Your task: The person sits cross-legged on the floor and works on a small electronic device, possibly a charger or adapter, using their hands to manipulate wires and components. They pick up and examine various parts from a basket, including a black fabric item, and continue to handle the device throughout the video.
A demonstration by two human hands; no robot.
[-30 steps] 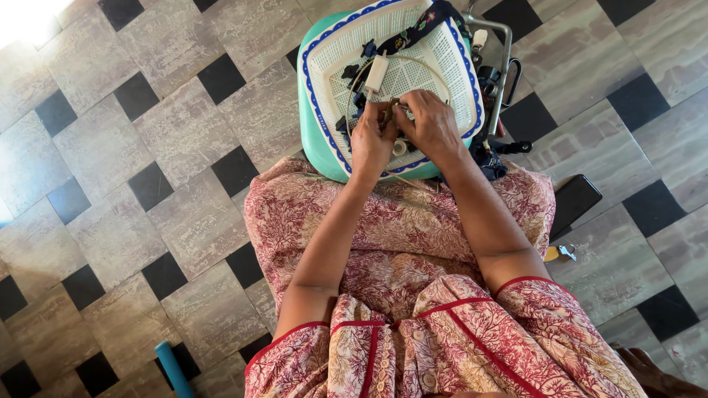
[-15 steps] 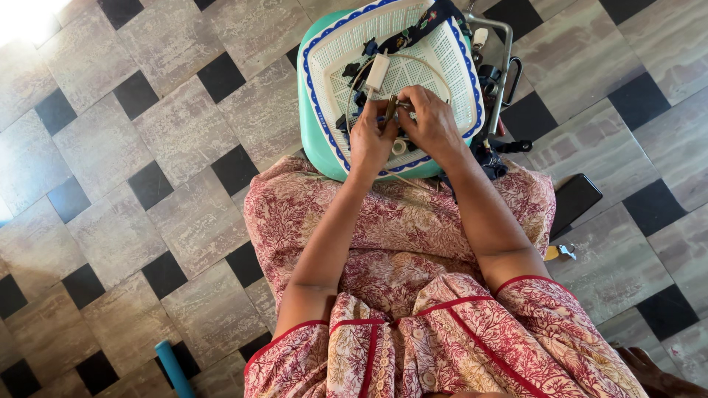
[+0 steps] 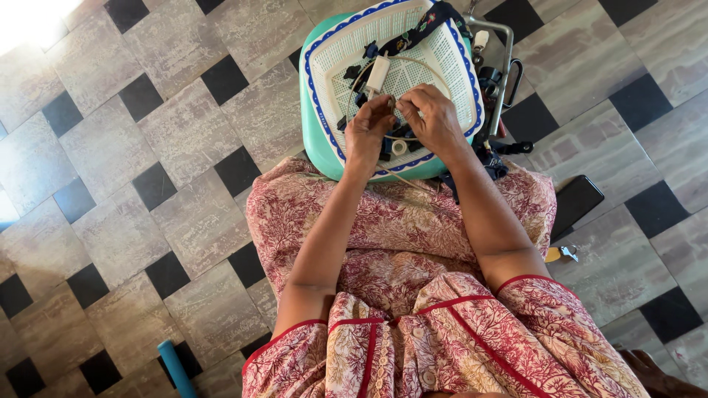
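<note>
While both hands meet over the tray (image 3: pixel 335 55) at upper centre, left hand (image 3: pixel 369 133) and right hand (image 3: pixel 431 118) pinch a thin wire (image 3: pixel 413 63) between curled fingers

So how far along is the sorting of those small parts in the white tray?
Nothing looks finished. Both hands, left hand and right hand, meet over the white tray, fingers pinching a thin pale wire. A white block and dark small parts lie loose in the tray, untouched.

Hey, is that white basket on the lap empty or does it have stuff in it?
Not empty. The white basket holds small dark parts, a white block and a thin looped cord.
</note>
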